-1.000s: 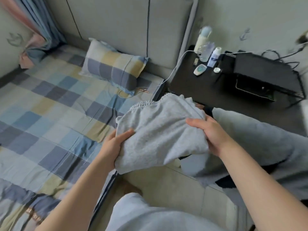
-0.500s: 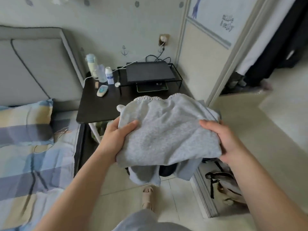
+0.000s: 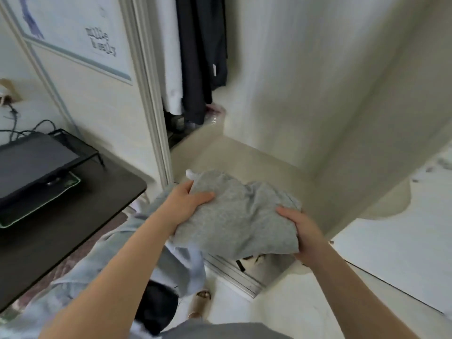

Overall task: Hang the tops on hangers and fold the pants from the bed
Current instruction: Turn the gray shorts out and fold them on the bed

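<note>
Two bare forearms are reaching forward, holding folded grey pants point(image 3: 239, 216) in the air above the floor point(image 3: 244, 155). The left grip point(image 3: 188, 204) is pinching the bundle's left edge, thumb on top, fingers hidden beneath. The right grip point(image 3: 303, 231) is clasping the right edge the same way. A pale blue garment point(image 3: 186, 263) is dangling under the left arm. The pants are looking soft, light and floppy, likely to spill open unless supported from underneath at both sides. A dark desk point(image 3: 73, 216) is sitting to the left. Beyond, dark clothes point(image 3: 195, 57) are hanging in an open closet point(image 3: 176, 128).
</note>
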### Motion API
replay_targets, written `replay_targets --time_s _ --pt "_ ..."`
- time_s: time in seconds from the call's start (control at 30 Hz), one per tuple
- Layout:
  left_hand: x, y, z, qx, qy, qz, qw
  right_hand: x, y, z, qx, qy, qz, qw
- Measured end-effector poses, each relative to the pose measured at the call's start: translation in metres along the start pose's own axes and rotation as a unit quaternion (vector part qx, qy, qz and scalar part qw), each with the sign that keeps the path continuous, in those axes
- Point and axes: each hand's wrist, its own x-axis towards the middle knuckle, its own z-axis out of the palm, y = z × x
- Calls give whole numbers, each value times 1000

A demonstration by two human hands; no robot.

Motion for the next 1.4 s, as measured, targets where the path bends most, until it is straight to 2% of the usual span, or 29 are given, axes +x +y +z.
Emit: replay_targets --time_s 0.27,0.53,0.63,0.77,0.87,0.93,1.0,1.03,1.1,1.2,1.27,1.4 --pt "158 -17 24 114 -127 -85 982 87 15 2 67 161 31 984" --pt "266 -66 71 165 -190 -119 961 171 49 -25 79 306 55 947" --pt "298 -75 101 194 -200 -86 957 200 52 -46 27 375 26 926" --pt "332 -93 143 218 -197 -27 955 237 48 -75 -96 437 -24 894" --pt "350 -119 171 267 -172 -49 947 263 68 -92 -202 481 -9 853" --pt "351 -141 182 341 -151 -103 922 274 87 -91 -235 479 39 845" --pt "343 -159 188 452 -115 -112 877 280 104 -87 -292 452 63 841" --pt "339 -167 190 489 -95 -83 863 282 110 -84 -339 445 67 826" --pt "333 -180 197 528 -77 32 845 286 123 -82 -464 438 51 768" --pt "330 -195 210 557 -102 185 803 292 139 -84 -576 407 19 708" --pt "334 -210 220 570 -128 228 779 302 156 -91 -616 387 23 686" --pt "347 -243 226 603 -152 236 747 322 185 -104 -628 385 31 676"
